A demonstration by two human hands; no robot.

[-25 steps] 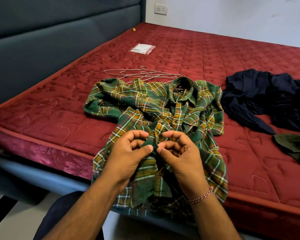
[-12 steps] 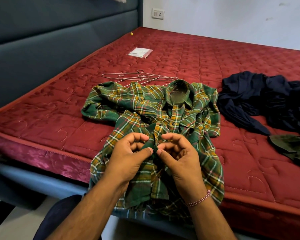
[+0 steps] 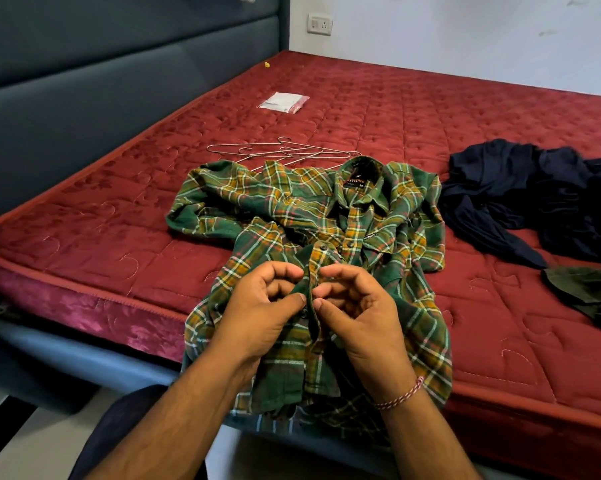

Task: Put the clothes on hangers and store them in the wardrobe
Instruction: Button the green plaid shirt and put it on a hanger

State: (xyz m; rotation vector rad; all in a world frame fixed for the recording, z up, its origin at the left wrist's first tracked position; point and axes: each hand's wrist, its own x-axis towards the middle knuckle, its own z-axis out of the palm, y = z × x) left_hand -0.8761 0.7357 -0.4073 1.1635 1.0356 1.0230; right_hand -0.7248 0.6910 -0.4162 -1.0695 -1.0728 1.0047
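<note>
Head view: green and yellow plaid flannel shirt [image 3: 327,237] lies front-up on the red quilted mattress [image 3: 430,109], collar away from the person, hem hanging over the near mattress edge. Left hand [image 3: 261,313] and right hand [image 3: 358,313] meet at the shirt's button placket, at mid-chest. Each hand pinches one edge of the placket between thumb and curled fingers; the two thumbs sit just beside each other. A red-and-white thread bracelet [image 3: 401,396] circles the right wrist.

Thin metal wire hangers [image 3: 281,154] lie flat in a loose stack on the mattress, just beyond the shirt's collar. A heap of dark navy clothes [image 3: 534,199] lies to the right of the shirt, with a crumpled olive-green garment [image 3: 590,292] beside it. A small clear plastic packet [image 3: 283,102] rests farther back. A padded grey-blue headboard [image 3: 119,81] borders the mattress on the left.
</note>
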